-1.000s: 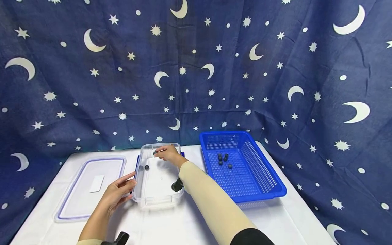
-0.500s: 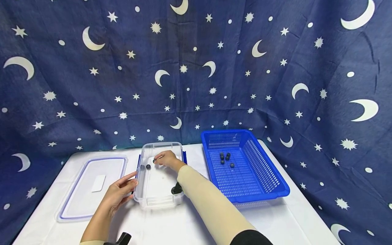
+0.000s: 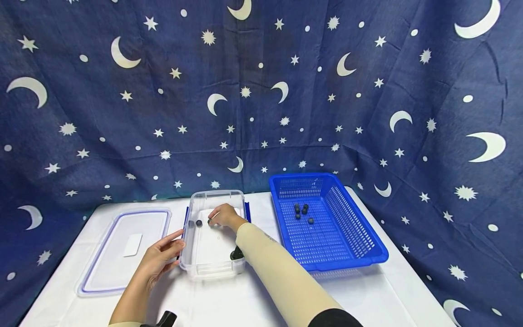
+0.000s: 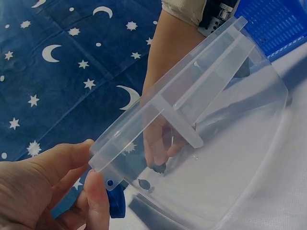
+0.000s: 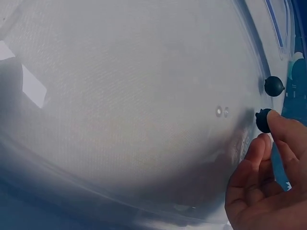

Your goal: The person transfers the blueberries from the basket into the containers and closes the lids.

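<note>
A star-and-moon cloth hangs behind the white table (image 3: pixel 253 299). The right hand (image 3: pixel 224 216) pinches a dark berry (image 5: pixel 263 120) inside the clear tub (image 3: pixel 212 268), which the left hand (image 3: pixel 157 261) steadies with straight fingers. The picking step seems in hand; next likely a lift toward the blue basket (image 3: pixel 367 245) on its right.

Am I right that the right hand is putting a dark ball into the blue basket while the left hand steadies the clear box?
Not quite. The head view shows the right hand inside the clear box, not the blue basket, with a dark ball at its fingertips. The left hand does steady the box.
</note>
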Demonstrator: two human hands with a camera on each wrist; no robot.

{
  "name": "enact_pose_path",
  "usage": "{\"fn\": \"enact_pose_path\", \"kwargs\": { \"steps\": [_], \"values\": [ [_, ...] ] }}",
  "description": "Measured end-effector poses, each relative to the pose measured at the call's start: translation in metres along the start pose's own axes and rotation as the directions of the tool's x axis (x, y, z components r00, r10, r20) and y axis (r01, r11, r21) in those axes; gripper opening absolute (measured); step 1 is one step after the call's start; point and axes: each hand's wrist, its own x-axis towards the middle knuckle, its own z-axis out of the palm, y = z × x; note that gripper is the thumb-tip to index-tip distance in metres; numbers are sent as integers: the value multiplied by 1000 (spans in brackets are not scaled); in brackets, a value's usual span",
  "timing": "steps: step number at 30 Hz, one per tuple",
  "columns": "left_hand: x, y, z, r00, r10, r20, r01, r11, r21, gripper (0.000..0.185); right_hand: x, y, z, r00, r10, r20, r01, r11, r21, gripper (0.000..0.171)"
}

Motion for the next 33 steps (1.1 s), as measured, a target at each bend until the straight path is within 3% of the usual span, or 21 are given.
{"fn": "enact_pose_path", "kwargs": {
  "steps": [9, 12, 16, 20, 23, 26, 33],
  "values": [
    [0, -1, 0, 1000, -10, -2, 10, 1000, -4, 53, -6, -9, -15, 997, -42, -66, 36, 995, -92, 18],
    [-1, -1, -1, 1000, -13, -4, 13, 1000, -4, 51, -5, -19, -26, 995, -83, -61, 80, 996, -45, 19],
    [-2, 0, -2, 1000, -12, -6, 12, 1000, -5, 48, -5, -33, -54, 984, -170, -47, 171, 985, 10, 20],
    [-1, -1, -2, 1000, -9, -1, 9, 1000, -13, 45, -5, -35, -95, 971, -231, -66, 225, 970, -91, 21],
    [0, -1, -1, 1000, -5, -4, 5, 1000, -18, 43, -6, -26, -128, 975, -198, -103, 183, 973, -139, 21],
    [1, -1, -1, 1000, -5, -8, 5, 1000, -9, 47, -9, -8, -161, 979, -124, -161, 107, 988, -113, 20],
    [1, -1, 0, 1000, -15, 16, 15, 1000, 24, 65, -18, 56, -216, 937, -19, -349, -13, 996, -88, 26]
  ]
}}
